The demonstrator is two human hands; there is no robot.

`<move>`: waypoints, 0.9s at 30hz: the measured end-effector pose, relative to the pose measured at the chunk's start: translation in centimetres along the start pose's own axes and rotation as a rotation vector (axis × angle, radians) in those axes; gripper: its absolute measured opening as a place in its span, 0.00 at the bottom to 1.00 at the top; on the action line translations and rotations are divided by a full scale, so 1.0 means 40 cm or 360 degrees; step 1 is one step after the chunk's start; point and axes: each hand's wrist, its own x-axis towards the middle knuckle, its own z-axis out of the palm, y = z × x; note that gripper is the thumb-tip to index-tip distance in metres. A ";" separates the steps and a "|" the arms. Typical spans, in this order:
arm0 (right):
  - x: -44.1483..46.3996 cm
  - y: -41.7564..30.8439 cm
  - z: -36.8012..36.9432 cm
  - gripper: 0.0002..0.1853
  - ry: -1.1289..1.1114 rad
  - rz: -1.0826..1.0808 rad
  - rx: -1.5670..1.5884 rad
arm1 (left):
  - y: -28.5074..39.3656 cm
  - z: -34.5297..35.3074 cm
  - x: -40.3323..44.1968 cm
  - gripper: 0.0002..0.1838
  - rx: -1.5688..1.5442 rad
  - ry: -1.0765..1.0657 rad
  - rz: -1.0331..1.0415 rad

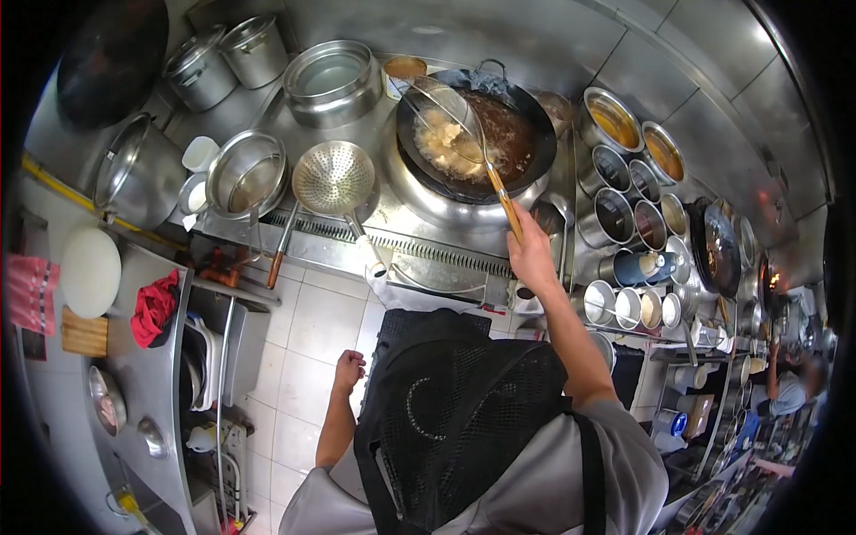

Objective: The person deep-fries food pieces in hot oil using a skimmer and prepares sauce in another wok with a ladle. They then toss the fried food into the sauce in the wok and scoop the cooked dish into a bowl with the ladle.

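My right hand (pixel 532 250) grips the wooden handle of a wire-mesh skimmer (pixel 443 100). The skimmer's basket tilts over the left side of a black wok (pixel 546 134), which stands on the round burner. Pale, battered-looking pieces of food (pixel 446 147) bubble in brown oil (pixel 508 134) below and beside the mesh. Down at my left side, well away from the stove, my left hand (pixel 350 370) hangs with its fingers curled and nothing visible in them.
Left of the wok stand a perforated ladle (pixel 334 178), a strainer over a pot (pixel 247 174) and a large water pot (pixel 328 82). Several metal containers of sauces (pixel 613 122) line the right side. A red cloth (pixel 156 308) lies on the left counter. Another person (pixel 789 388) is at far right.
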 end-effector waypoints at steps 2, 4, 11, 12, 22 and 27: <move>-0.016 -0.014 -0.019 0.29 -0.0036 0.0036 -0.0001 | 0.010 0.006 -0.005 0.09 0.0051 0.0009 0.0011; -0.034 -0.027 -0.036 0.29 -0.0073 0.0074 0.0001 | 0.017 0.013 -0.009 0.09 0.0049 0.0010 0.0014; -0.062 0.078 -0.047 0.28 -0.0117 0.0107 0.0006 | 0.030 0.047 -0.011 0.09 0.0094 0.0000 0.0014; -0.057 0.097 -0.047 0.29 -0.0053 0.0040 -0.0081 | 0.033 0.052 -0.013 0.09 0.0097 0.0006 0.0017; 0.027 0.190 -0.127 0.30 0.0222 0.0044 -0.0203 | 0.012 0.098 -0.071 0.10 0.0254 0.0059 -0.0027; 0.085 0.264 -0.142 0.31 0.0410 0.0067 -0.0305 | -0.018 0.043 -0.071 0.11 0.0480 -0.0063 0.0033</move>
